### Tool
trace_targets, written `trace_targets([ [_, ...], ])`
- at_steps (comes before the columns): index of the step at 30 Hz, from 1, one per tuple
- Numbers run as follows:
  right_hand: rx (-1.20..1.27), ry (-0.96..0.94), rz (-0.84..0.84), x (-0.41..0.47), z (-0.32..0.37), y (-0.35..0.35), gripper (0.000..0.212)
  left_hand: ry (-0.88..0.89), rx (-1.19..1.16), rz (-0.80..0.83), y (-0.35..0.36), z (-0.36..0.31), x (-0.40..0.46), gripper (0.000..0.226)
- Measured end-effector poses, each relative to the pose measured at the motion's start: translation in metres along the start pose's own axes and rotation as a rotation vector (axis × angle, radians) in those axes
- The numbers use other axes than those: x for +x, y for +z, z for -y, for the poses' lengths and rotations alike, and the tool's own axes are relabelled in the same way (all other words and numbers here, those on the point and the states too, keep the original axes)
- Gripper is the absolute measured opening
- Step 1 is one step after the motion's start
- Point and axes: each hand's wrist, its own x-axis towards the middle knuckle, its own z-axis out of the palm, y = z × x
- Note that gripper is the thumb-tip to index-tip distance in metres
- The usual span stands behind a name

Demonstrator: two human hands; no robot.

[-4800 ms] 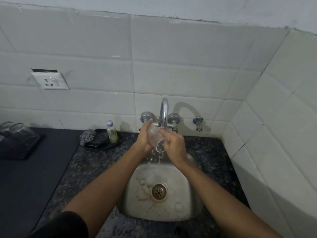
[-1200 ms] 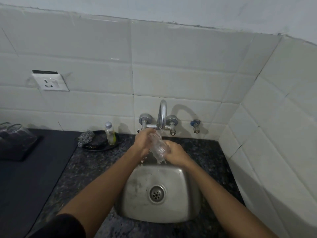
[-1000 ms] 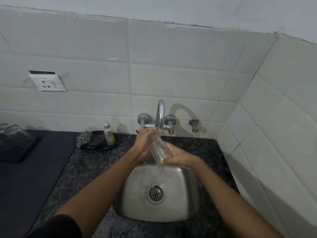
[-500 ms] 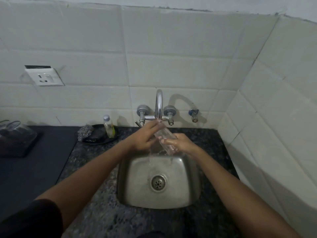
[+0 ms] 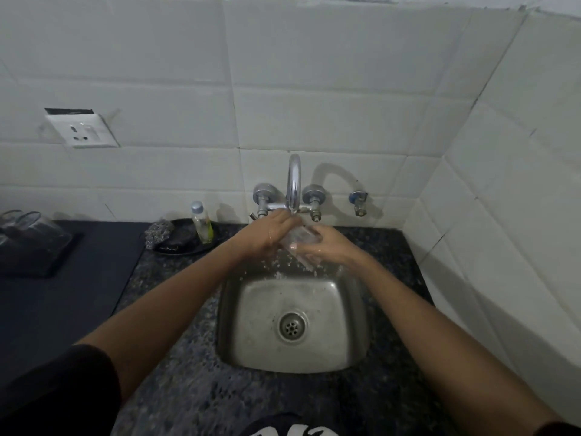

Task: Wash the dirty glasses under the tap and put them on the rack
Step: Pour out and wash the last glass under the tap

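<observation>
A clear drinking glass (image 5: 301, 236) lies tilted under the chrome tap (image 5: 294, 180), above the back edge of the steel sink (image 5: 352, 338). My left hand (image 5: 267, 236) covers its left end and my right hand (image 5: 327, 245) wraps its right side. Water runs from the spout and splashes off the glass in droplets. At the far left, a dark rack (image 5: 34, 256) holds upturned clear glasses (image 5: 28, 228); I cannot tell their number.
A black dish (image 5: 184, 243) behind the sink's left side holds a steel scrubber (image 5: 157, 232) and a small bottle of yellow liquid (image 5: 202, 222). A wall socket (image 5: 80, 132) sits upper left. Tiled walls close in behind and on the right. Speckled dark counter surrounds the sink.
The glass has gone from nearly upright to lying flatter between both hands, and my hands have closed in around it. My view has dipped down toward the sink.
</observation>
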Motion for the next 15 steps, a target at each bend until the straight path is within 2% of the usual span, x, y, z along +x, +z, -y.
trace_targets([
  [1, 0.0, 0.051, 0.088, 0.002, -0.002, -0.005, 0.05, 0.003, -0.006, -0.005, 0.002, -0.002, 0.0, 0.065],
  [3, -0.168, 0.007, 0.053, 0.005, -0.003, -0.008, 0.047, -0.025, -0.033, -0.012, 0.006, -0.007, -0.002, 0.065],
  [6, -0.822, -0.243, -0.338, 0.008, 0.001, 0.004, 0.07, -0.08, -0.068, 0.003, 0.012, -0.009, -0.001, 0.07],
  [7, -0.925, -0.296, -0.441, 0.008, 0.001, 0.011, 0.076, -0.09, -0.073, 0.012, 0.011, -0.007, 0.0, 0.073],
  [8, -0.906, -0.304, -0.49, 0.01, -0.001, 0.016, 0.079, -0.087, -0.07, 0.019, 0.01, -0.005, 0.001, 0.073],
  [9, -0.817, -0.248, -0.464, 0.009, 0.0, 0.018, 0.081, -0.076, -0.052, 0.028, 0.009, -0.002, 0.002, 0.071],
  [10, -0.646, -0.182, -0.386, 0.01, -0.002, 0.017, 0.079, -0.066, -0.02, 0.036, 0.008, 0.001, 0.002, 0.07],
  [12, -0.279, -0.015, -0.148, 0.011, -0.002, 0.011, 0.06, -0.063, 0.012, 0.053, 0.007, 0.001, 0.002, 0.07],
  [14, -0.234, 0.015, -0.034, 0.006, 0.003, 0.006, 0.043, -0.067, 0.015, 0.039, 0.01, -0.004, 0.002, 0.071],
  [15, -0.367, -0.039, -0.1, 0.006, 0.004, 0.006, 0.046, -0.084, 0.01, 0.033, 0.013, -0.006, 0.002, 0.072],
])
